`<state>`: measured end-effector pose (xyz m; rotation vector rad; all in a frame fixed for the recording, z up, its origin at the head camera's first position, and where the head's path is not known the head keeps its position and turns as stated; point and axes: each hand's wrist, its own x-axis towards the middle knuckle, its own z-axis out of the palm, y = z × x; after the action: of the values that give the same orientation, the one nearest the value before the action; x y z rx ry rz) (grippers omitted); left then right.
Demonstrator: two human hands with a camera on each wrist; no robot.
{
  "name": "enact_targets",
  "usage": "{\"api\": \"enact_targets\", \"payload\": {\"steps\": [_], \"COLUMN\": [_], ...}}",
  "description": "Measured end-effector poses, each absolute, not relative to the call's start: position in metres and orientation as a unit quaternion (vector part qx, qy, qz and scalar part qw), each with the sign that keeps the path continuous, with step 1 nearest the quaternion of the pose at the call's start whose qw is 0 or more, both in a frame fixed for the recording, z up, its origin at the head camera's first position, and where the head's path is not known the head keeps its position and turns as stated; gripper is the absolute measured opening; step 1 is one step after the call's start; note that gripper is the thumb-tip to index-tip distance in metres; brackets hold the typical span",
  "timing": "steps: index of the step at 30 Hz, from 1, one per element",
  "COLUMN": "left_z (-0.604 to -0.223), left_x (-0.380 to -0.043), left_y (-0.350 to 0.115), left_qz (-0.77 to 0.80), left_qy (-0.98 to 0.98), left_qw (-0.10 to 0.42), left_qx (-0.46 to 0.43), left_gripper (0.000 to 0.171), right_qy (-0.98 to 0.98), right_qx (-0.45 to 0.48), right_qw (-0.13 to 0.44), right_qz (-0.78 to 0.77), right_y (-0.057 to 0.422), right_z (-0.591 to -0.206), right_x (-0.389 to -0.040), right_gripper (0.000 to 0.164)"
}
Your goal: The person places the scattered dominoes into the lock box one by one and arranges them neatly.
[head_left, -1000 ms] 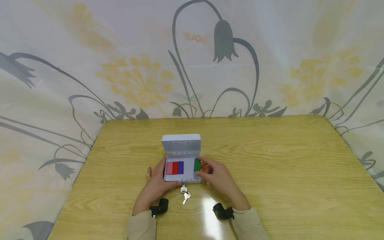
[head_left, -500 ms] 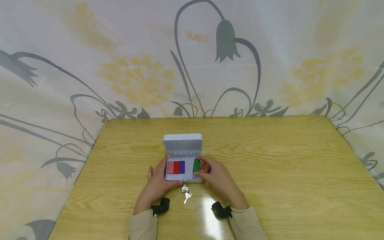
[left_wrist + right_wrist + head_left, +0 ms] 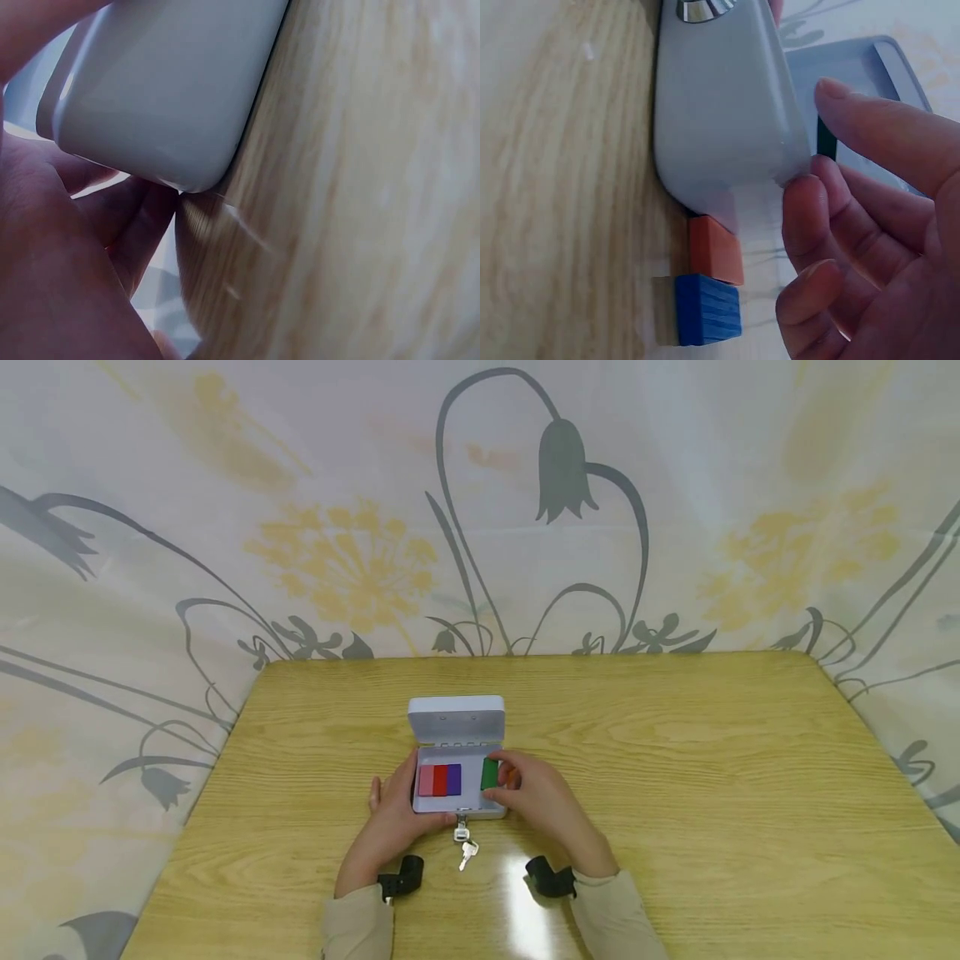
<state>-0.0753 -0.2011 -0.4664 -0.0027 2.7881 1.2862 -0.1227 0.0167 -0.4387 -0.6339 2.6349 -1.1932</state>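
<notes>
A small white metal lock box stands with its lid raised. My left hand grips its left side, the thumb lying along the front edge. Inside, at the left, a pink block, a red block and a purple block lie side by side. Between thumb and fingertips, my right hand pinches a green block over the box's right part. Most of that block is hidden by the thumb in the right wrist view, where only a dark green strip shows.
Keys hang from the lock at the box's front. Beside the box's right wall, an orange block and a blue block sit on the wooden table. A flower-patterned curtain borders the table behind.
My right hand has shifted the green block slightly left, away from the box's right wall. The left hand keeps its hold on the box.
</notes>
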Motion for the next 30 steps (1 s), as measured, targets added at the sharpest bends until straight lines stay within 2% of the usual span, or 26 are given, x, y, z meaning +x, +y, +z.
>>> {"api": "enact_targets", "payload": {"steps": [13, 30], "left_z": [-0.465, -0.466], "left_x": [-0.074, -0.076], "left_y": [-0.202, -0.202], "left_qz": [0.421, 0.419], "left_qy": [0.906, 0.907], "left_qw": [0.037, 0.046], "left_qx": [-0.001, -0.006], "left_gripper": [0.111, 0.111], "right_qy": [0.880, 0.909], "right_qx": [-0.258, -0.268], "right_qw": [0.128, 0.082], "right_qz": [-0.378, -0.307], "right_y": [0.017, 0.002], "right_z": [-0.433, -0.436], "right_x": [-0.134, -0.133], "right_gripper": [0.043, 0.043]}}
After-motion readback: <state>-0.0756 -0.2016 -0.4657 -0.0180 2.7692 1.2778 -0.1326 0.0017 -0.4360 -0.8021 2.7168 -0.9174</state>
